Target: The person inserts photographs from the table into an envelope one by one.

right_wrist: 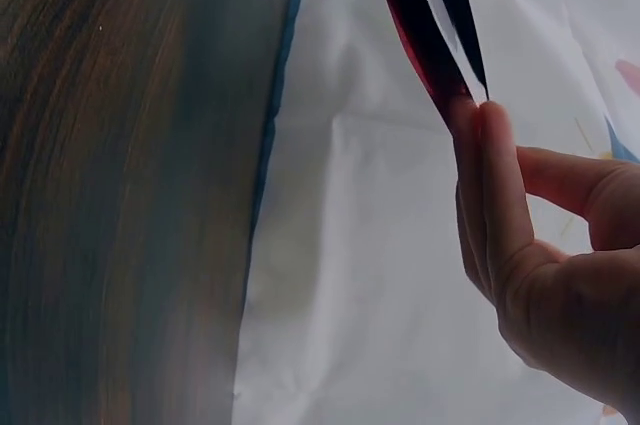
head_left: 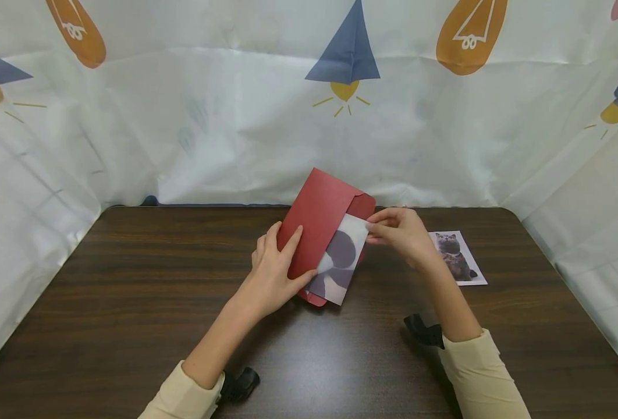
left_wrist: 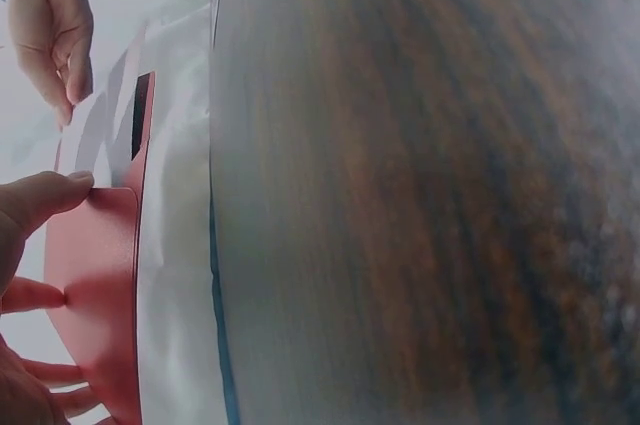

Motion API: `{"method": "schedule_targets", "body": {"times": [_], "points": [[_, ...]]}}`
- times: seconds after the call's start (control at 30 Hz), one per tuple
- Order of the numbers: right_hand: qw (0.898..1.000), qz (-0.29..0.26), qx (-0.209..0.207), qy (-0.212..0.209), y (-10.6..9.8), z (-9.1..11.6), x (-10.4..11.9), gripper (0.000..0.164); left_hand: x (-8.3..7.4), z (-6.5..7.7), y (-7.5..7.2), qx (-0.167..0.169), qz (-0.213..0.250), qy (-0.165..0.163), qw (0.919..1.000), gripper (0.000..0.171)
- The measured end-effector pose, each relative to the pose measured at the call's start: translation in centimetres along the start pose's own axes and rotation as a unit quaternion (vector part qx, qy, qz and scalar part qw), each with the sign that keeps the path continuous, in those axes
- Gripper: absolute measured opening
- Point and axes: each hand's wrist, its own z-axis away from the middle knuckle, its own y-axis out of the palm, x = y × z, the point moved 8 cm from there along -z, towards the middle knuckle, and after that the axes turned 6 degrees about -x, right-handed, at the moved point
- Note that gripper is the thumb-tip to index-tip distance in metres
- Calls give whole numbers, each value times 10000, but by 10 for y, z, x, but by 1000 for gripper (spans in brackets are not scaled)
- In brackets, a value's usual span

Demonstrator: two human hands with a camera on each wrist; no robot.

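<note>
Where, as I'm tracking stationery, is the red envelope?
Near centre in the head view, the red envelope is in the left hand, left of the right hand, a patterned card partly inside.

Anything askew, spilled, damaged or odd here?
Nothing looks damaged or spilled. The card sticks partway out of the envelope, but the right hand pinches it, so that seems ordinary. The cat photo lies slightly askew on the table; the cloth behind is creased.

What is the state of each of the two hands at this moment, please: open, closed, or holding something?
Left hand: holding the red envelope.
Right hand: pinching a corner of the printed card.
</note>
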Motion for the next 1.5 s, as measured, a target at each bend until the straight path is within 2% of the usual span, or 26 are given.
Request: {"method": "schedule_targets", "body": {"times": [0.43,0.87,1.5], "points": [[9994,64,-343,-76,3,3,3,28,1,-1,1,130,-71,-99,9998,84],[9991,-54,-405,-96,11,3,2,28,0,0,3,233,-58,-184,9995,85],[9986,-266,-460,-28,19,4,-1,26,-3,0,4,170,-47,-19,9998,86]]}}
